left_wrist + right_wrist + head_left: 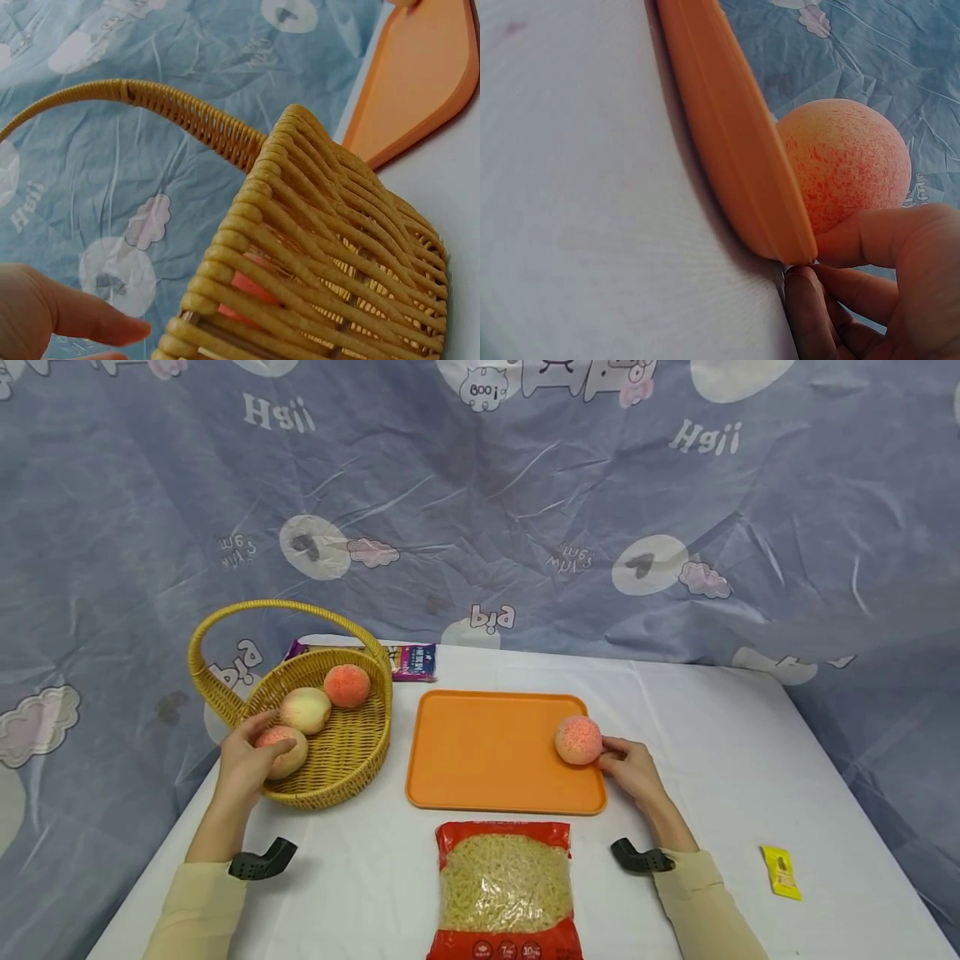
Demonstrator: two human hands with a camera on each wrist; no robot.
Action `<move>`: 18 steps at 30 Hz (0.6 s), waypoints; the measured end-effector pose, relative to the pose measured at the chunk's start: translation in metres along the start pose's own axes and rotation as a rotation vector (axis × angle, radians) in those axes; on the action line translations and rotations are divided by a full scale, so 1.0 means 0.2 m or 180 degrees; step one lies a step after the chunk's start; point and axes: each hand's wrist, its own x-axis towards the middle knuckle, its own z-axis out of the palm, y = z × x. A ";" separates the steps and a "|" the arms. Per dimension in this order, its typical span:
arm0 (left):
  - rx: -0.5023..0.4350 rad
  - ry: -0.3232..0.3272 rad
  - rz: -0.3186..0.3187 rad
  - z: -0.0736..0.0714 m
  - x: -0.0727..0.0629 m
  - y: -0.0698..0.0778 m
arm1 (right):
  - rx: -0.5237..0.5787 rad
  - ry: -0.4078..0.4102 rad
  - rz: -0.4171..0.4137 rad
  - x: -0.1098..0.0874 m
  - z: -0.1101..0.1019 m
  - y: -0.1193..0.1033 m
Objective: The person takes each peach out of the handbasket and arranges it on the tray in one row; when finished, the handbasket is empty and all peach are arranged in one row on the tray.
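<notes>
My left hand (249,760) reaches over the left rim of a yellow wicker basket (360,768), thumb and fingers spread at the nearest peach (288,760). Whether they touch it is unclear; the left wrist view shows the thumb (112,324) above the rim, that peach hidden. A pale peach (305,710) and a redder peach (347,685) lie farther inside. At the right edge of an orange tray (480,752), my right hand (633,768) pinches the rim between thumb and fingers. Beside the thumb, another peach (847,161) rests on the tray.
A red-ended bag of pasta (506,885) lies in front of the tray. Behind the basket is a purple packet (412,662). A small yellow packet (782,872) sits on the white table (705,718) at the right. Patterned cloth (480,527) hangs behind.
</notes>
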 end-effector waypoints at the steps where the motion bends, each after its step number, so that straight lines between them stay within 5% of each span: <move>1: -0.0016 0.0014 -0.0024 0.01 0.01 0.00 | 0.0000 0.0005 0.0010 0.00 0.00 0.00; 6: -0.0021 -0.0136 -0.0114 0.02 0.05 -0.02 | 0.0016 0.0003 0.0036 0.00 0.00 0.00; 18: 0.0248 -0.0981 -0.0321 0.02 0.10 -0.02 | 0.0084 0.0011 0.0012 0.00 0.00 0.00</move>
